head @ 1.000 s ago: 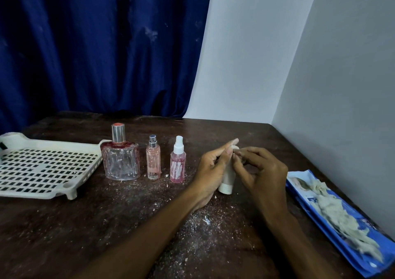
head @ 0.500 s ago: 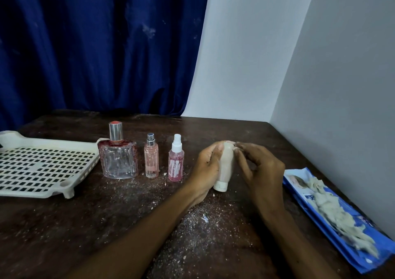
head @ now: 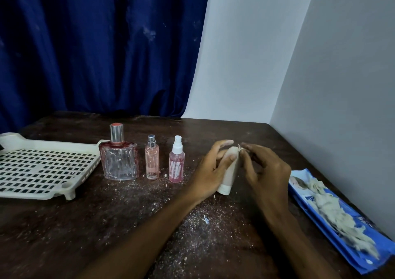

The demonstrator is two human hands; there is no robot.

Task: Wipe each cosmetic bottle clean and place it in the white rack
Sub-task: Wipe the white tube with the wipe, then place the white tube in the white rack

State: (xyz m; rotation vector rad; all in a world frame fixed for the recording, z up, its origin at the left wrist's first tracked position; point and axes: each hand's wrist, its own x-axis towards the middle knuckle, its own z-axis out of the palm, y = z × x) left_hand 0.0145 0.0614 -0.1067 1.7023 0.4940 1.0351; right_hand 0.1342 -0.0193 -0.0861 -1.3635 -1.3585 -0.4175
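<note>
Left hand [head: 210, 172] grips a white tube [head: 230, 173], cap-down on the counter [head: 128, 225]. Fingers of the right hand [head: 265, 172] pinch a pale scrap [head: 239, 147] at its top. Wiping seems underway; next, carry it to the white rack [head: 42, 167].

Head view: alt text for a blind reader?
Left hand holds a white tube cap-down on the dark table while the right hand pinches a scrap at its top. Three bottles stand left of it beside a white rack; a blue wipes pack lies right.
</note>
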